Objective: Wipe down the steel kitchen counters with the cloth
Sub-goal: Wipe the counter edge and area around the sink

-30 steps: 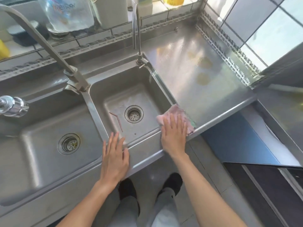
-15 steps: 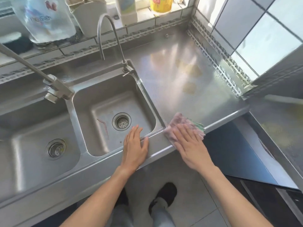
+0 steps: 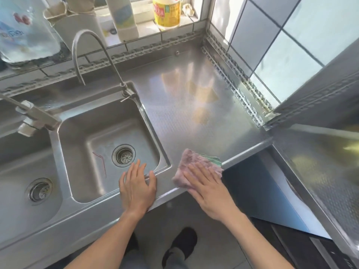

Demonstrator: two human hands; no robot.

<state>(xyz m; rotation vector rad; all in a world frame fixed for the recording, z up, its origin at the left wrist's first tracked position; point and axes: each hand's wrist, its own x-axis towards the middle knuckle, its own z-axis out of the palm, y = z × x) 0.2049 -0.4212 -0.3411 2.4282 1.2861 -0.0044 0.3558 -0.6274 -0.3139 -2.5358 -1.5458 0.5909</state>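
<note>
While the flat left hand (image 3: 137, 188) rests, the flat right hand (image 3: 206, 188) presses the cloth (image 3: 191, 164), angled back-right.

You have one view only, worn on your head, wide-angle, looking forward and steeply down. It sits close above the steel surface (image 3: 186, 117) and the sink (image 3: 108, 144), with your hands low in the middle and the floor (image 3: 209, 247) beneath, tiled wall (image 3: 272, 35) at upper right.
</note>
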